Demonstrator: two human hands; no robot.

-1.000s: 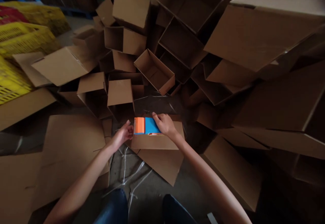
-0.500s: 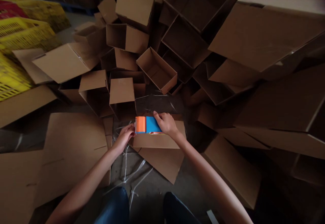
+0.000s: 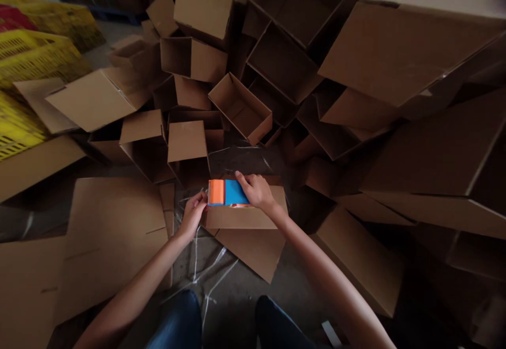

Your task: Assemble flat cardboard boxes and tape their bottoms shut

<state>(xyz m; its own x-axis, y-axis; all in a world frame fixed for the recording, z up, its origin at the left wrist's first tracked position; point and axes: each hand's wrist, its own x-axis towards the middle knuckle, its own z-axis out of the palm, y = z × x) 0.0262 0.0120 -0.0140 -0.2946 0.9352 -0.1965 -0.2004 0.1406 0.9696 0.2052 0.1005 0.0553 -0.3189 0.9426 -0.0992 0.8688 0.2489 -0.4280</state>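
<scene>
A blue and orange tape dispenser (image 3: 236, 193) lies over the top of a cardboard box (image 3: 242, 219) in front of my knees. My right hand (image 3: 258, 191) is closed round the dispenser's right end, thumb along its top. At its orange end, my left hand (image 3: 193, 211) is pinched with the fingertips at the dispenser's front edge. What those fingertips hold is too small to make out. A box flap (image 3: 255, 251) slants out on the near side of the box.
Open cardboard boxes (image 3: 241, 109) are heaped at the far side, with larger boxes (image 3: 411, 48) stacked on the right. Flattened cardboard (image 3: 114, 233) lies to the left. Yellow crates (image 3: 35, 56) stand at the upper left. Loose plastic strapping (image 3: 215, 262) lies on the floor.
The view has shifted slightly. Both hands and the tape dispenser keep nearly the same place on the box.
</scene>
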